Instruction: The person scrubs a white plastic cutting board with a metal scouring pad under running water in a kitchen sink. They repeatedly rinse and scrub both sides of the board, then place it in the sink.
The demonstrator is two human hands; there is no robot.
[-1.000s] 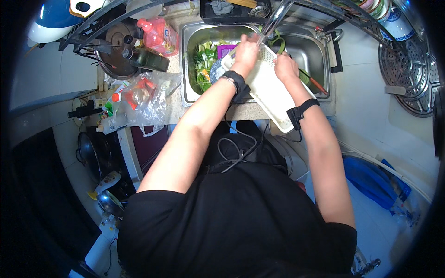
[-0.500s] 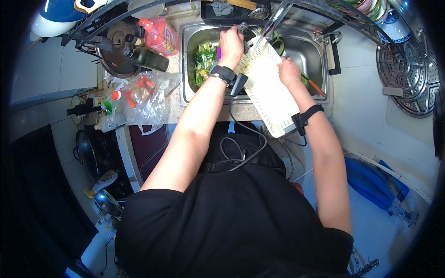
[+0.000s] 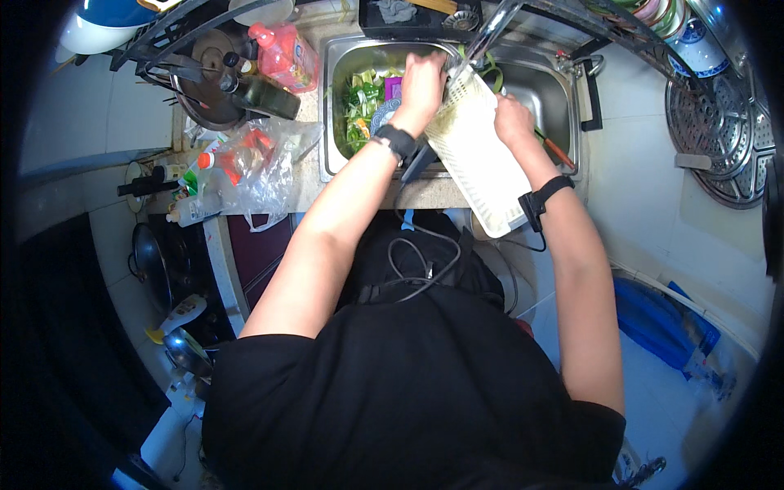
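A cream plastic basket [image 3: 488,163] with slotted sides tilts over the double sink [image 3: 326,122], its near end past the counter edge. My right hand [image 3: 513,120] is closed on the basket's right edge. At its far left edge my left hand [image 3: 422,88] is closed round a grey steel wool scrubber [image 3: 452,62], mostly hidden by the fingers. The faucet [image 3: 492,33] reaches over the basket's far end. Green vegetable scraps [image 3: 360,102], a purple item [image 3: 394,88] and a blue-and-white patterned piece [image 3: 384,115] lie in the left basin.
A reddish-brown handle [image 3: 559,153] and green strips [image 3: 492,72] show in the right basin. Left of the sink stand a pink jug [image 3: 286,59], a dark bottle [image 3: 268,100] and a clear plastic bag [image 3: 273,167]. A black rack [image 3: 600,51] arches above the sink.
My left hand has moved slightly right and nearer with the scrubber, along the basket's edge. The blue-and-white piece shows more. My right hand keeps its hold on the basket, which has barely shifted.
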